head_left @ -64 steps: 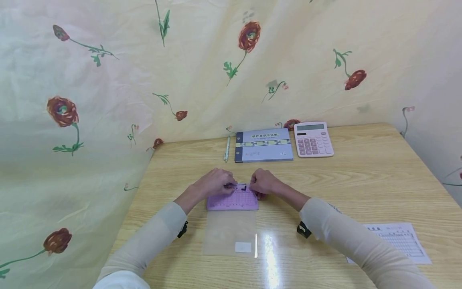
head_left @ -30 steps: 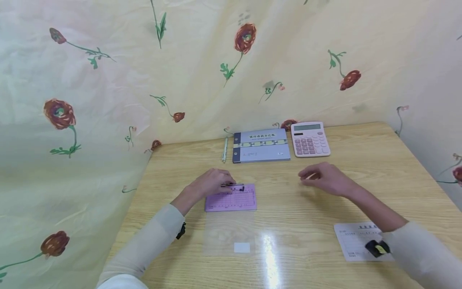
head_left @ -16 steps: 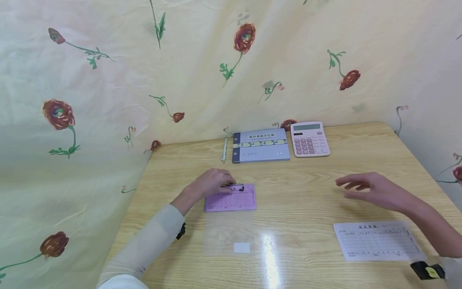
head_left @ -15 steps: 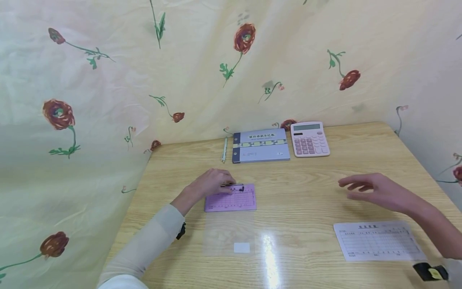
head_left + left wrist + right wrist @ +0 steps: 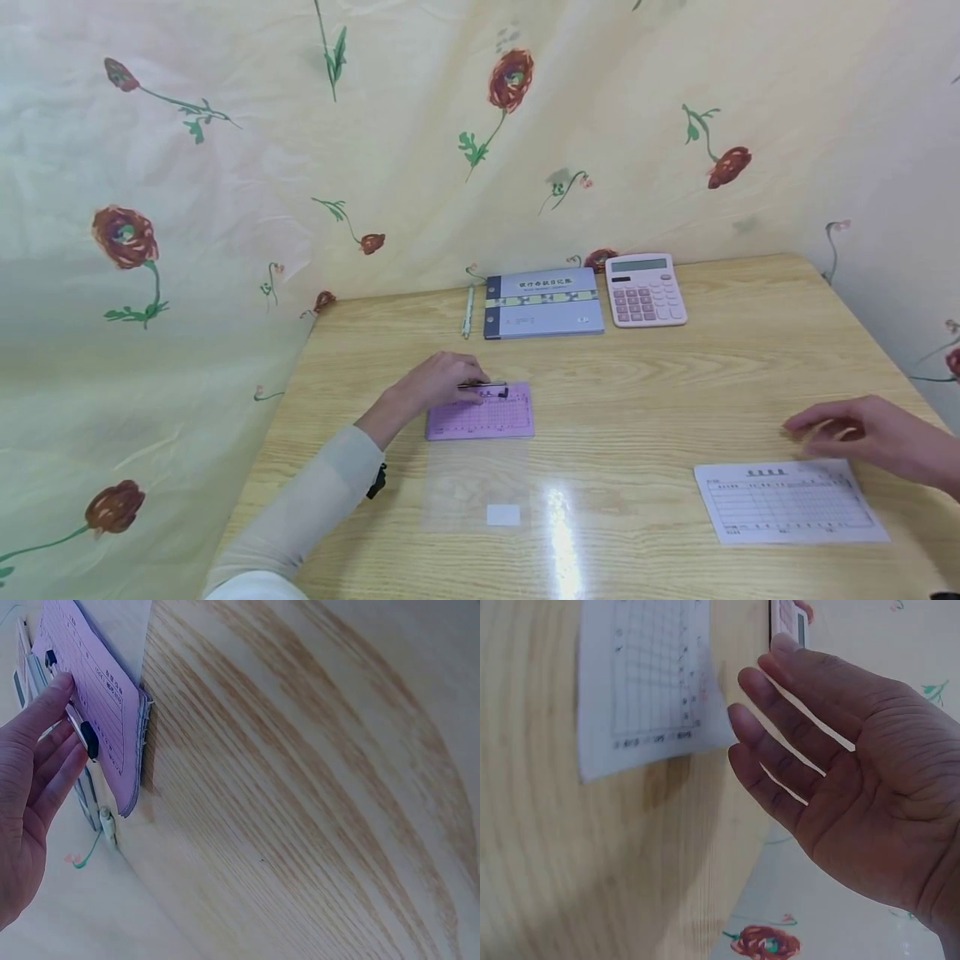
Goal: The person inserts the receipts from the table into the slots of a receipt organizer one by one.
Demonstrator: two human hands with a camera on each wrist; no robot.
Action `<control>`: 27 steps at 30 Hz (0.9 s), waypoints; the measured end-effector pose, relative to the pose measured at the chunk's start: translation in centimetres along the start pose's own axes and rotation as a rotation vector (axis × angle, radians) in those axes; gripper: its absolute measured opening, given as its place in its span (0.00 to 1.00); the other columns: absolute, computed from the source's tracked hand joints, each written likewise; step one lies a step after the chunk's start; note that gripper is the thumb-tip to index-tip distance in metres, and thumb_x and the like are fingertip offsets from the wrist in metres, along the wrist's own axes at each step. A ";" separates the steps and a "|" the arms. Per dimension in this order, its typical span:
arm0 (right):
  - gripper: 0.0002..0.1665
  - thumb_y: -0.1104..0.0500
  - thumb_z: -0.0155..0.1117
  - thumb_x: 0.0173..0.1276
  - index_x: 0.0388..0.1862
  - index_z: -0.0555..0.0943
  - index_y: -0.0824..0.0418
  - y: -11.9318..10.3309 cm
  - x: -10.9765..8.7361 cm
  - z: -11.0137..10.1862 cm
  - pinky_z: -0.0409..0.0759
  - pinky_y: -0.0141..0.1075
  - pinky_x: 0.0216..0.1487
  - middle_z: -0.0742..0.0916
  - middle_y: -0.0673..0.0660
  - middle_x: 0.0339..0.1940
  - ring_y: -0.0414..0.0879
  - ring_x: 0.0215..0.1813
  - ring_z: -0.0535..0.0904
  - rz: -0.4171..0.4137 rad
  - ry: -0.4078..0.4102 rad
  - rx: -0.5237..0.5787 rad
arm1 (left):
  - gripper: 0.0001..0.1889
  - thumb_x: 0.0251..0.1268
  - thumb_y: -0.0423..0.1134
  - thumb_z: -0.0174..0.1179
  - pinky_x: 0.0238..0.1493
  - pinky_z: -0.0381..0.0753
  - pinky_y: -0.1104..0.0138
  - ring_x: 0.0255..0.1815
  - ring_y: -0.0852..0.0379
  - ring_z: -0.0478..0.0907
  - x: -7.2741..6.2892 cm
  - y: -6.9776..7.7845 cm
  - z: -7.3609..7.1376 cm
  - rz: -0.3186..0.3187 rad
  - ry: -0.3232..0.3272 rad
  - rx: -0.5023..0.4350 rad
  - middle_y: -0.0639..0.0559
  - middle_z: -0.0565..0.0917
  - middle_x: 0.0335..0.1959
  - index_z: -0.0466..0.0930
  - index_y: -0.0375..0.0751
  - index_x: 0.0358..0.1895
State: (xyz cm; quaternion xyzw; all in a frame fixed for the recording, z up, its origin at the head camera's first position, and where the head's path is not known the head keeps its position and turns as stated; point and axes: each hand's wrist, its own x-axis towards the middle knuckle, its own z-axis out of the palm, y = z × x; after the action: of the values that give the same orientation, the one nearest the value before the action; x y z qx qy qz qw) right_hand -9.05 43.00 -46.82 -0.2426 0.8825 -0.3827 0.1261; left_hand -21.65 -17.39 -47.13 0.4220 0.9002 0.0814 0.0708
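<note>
My left hand [image 5: 442, 383] grips the metal clip [image 5: 75, 720] with black ends at the top of a clear clipboard [image 5: 472, 483]. Its thumb lies over the clip bar in the left wrist view, the fingers on the far side. A pad of pink printed forms [image 5: 480, 417] lies on the clipboard's upper part, with its top edge at the clip. Far right, my right hand [image 5: 873, 437] hovers near the upper right corner of a white printed form [image 5: 791, 504]. Its fingers [image 5: 776, 754] are loosely bent and hold nothing; whether they touch the paper I cannot tell.
Along the back of the wooden table [image 5: 615, 417] lie a pale green pen [image 5: 468, 312], a blue account book [image 5: 543, 304] and a pink calculator [image 5: 647, 290]. A flowered cloth [image 5: 420, 125] hangs behind the table. Light glares off the tabletop right of the clipboard.
My right hand has left the pink forms' upper right corner and travelled right, then down to the white form. The left hand stays on the clip.
</note>
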 end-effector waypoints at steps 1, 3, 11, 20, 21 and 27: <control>0.14 0.75 0.72 0.65 0.47 0.90 0.63 0.2 -0.3 0.0 0.81 0.26 0.36 0.88 0.30 0.45 0.28 0.41 0.83 0.011 0.007 -0.015 | 0.18 0.68 0.48 0.74 0.55 0.85 0.68 0.51 0.58 0.88 0.0 0.0 0.0 0.001 0.000 -0.001 0.54 0.90 0.50 0.91 0.45 0.56; 0.12 0.74 0.73 0.65 0.46 0.89 0.67 0.4 -0.8 0.0 0.81 0.27 0.35 0.89 0.33 0.42 0.28 0.39 0.83 0.057 0.013 -0.039 | 0.18 0.69 0.48 0.74 0.55 0.85 0.67 0.51 0.58 0.88 0.0 0.0 0.0 0.000 -0.002 -0.001 0.54 0.90 0.50 0.91 0.45 0.57; 0.15 0.67 0.80 0.61 0.46 0.89 0.70 1.5 -2.1 0.7 0.77 0.27 0.34 0.89 0.39 0.38 0.28 0.34 0.75 0.192 0.067 -0.159 | 0.18 0.69 0.48 0.73 0.57 0.85 0.66 0.53 0.57 0.88 0.0 0.0 0.0 -0.014 -0.015 0.005 0.53 0.90 0.52 0.91 0.46 0.57; 0.18 0.67 0.84 0.54 0.44 0.89 0.68 3.4 -3.3 2.0 0.75 0.23 0.35 0.86 0.30 0.37 0.29 0.35 0.75 0.210 0.193 -0.160 | 0.17 0.69 0.47 0.74 0.57 0.85 0.65 0.53 0.57 0.88 0.0 0.2 -0.3 -0.014 -0.014 0.002 0.53 0.90 0.52 0.91 0.46 0.57; 0.18 0.67 0.84 0.54 0.45 0.89 0.68 3.4 -3.3 2.0 0.76 0.24 0.35 0.86 0.31 0.37 0.29 0.35 0.75 0.237 0.193 -0.169 | 0.18 0.69 0.48 0.73 0.57 0.85 0.66 0.53 0.57 0.88 0.0 0.2 -0.3 -0.015 -0.016 0.006 0.54 0.90 0.52 0.91 0.46 0.57; 0.12 0.68 0.81 0.58 0.41 0.91 0.63 3.2 -3.3 2.2 0.76 0.25 0.35 0.89 0.37 0.34 0.26 0.36 0.77 0.265 0.214 -0.213 | 0.17 0.69 0.47 0.73 0.56 0.85 0.66 0.53 0.57 0.88 0.0 0.2 -0.2 -0.007 -0.012 0.004 0.53 0.90 0.52 0.91 0.46 0.57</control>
State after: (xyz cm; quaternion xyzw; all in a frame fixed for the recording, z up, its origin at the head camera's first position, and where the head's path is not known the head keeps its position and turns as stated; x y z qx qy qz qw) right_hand -6.39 45.29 -50.59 -0.0945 0.9505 -0.2911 0.0546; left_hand -21.55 -17.25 -46.85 0.4195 0.9013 0.0767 0.0755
